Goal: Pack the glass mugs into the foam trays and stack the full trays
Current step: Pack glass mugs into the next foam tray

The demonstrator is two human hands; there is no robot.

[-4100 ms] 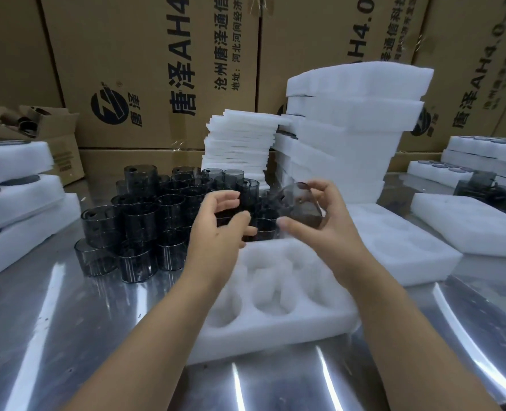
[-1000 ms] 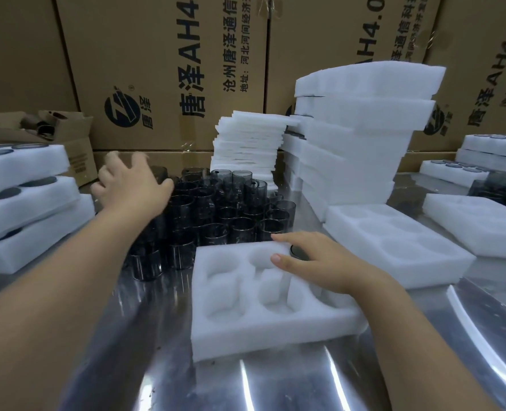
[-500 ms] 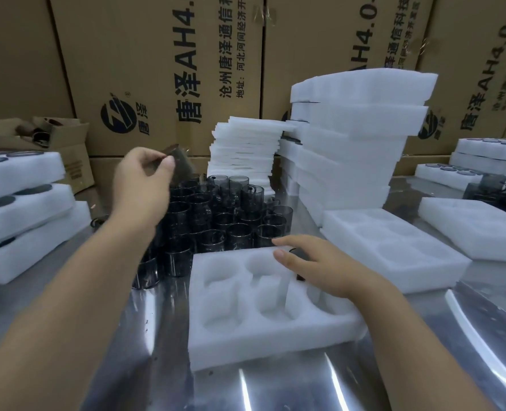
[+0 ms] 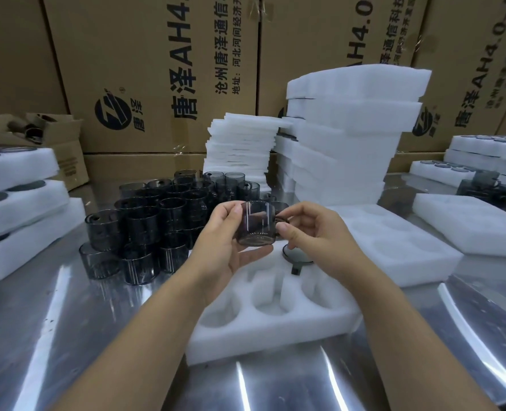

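Over steel table (image 4: 67, 321), left hand (image 4: 225, 244) cups mug (image 4: 256, 225), right hand (image 4: 314, 232) pinches handle (image 4: 282, 220).

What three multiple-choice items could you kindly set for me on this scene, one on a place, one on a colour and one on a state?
1. Where in the near foam tray does the packed mug sit? A near left pocket; B far right pocket; C near middle pocket.
2. What colour are the loose mugs? A amber; B green; C smoky grey.
3. How is the held mug held? A by both hands; B by one hand alone; C by no hand.
1 B: its rim shows at the tray's far right. 2 C: the cluster looks dark grey. 3 A: the left hand cups its body, the right hand pinches its handle.
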